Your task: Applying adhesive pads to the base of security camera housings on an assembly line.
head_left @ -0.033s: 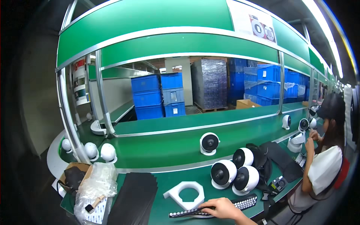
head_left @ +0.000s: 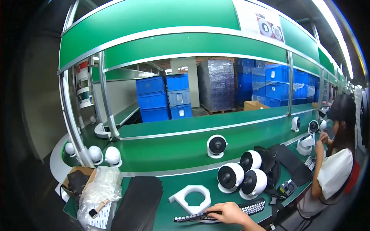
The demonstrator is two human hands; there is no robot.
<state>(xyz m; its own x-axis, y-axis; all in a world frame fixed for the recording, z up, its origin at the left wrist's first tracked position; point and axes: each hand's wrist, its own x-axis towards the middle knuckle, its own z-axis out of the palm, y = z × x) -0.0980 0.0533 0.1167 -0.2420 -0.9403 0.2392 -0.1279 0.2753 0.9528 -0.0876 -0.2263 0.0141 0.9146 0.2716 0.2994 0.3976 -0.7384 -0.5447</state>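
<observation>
Head view: dotted strip (head_left: 252, 207) beneath grip (head_left: 228, 213)

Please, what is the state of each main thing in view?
Right hand: on the dotted strip, grip unclear
Dotted strip: partly covered by the hand
White ring-shaped piece: lying flat
Black sheets: stacked flat
Cardboard box: open
Watch: lying, unworn
Three nearest round-headed devices: upright
Blue crates: stacked

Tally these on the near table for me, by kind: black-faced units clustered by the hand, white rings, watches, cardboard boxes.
Black-faced units clustered by the right hand: 3
White ring: 1
Watch: 1
Cardboard box: 1
Total: 6
</observation>
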